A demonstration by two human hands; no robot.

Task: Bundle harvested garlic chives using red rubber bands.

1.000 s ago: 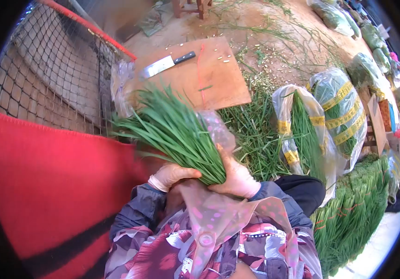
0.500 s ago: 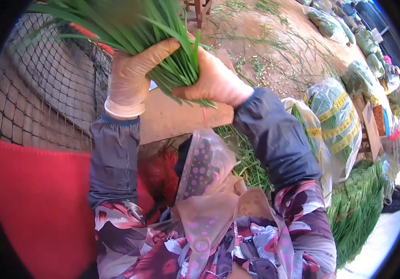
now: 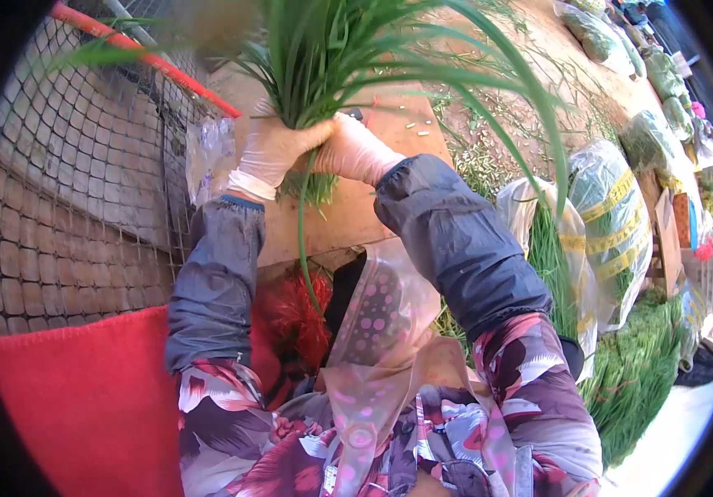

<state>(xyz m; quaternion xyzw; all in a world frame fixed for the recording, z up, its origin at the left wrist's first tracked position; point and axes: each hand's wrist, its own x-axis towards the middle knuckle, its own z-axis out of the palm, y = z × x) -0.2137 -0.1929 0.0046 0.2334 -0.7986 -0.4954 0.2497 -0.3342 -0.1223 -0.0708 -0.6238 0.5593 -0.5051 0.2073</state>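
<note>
Both of my gloved hands are wrapped round a bunch of garlic chives [image 3: 311, 66], gripping it low down. My left hand [image 3: 272, 151] closes on it from the left and my right hand [image 3: 355, 151] from the right, the two touching in the middle. Long leaves fan out above and droop to the right. Short ends stick out below the hands, and one long leaf hangs down toward my lap. Beneath the bunch lies a wooden board [image 3: 336, 219].
Black netting [image 3: 67, 174] with a red pole [image 3: 154, 62] borders the left, above a red cloth [image 3: 83, 398]. Red string [image 3: 294, 323] lies by my lap. At right stand a taped bag of greens [image 3: 609, 224] and stacked chives [image 3: 638, 373]. Scraps litter the ground.
The bunch has turned from slanting to upright, its leaves now spreading up and right. My hands have come together around it, over the board.
</note>
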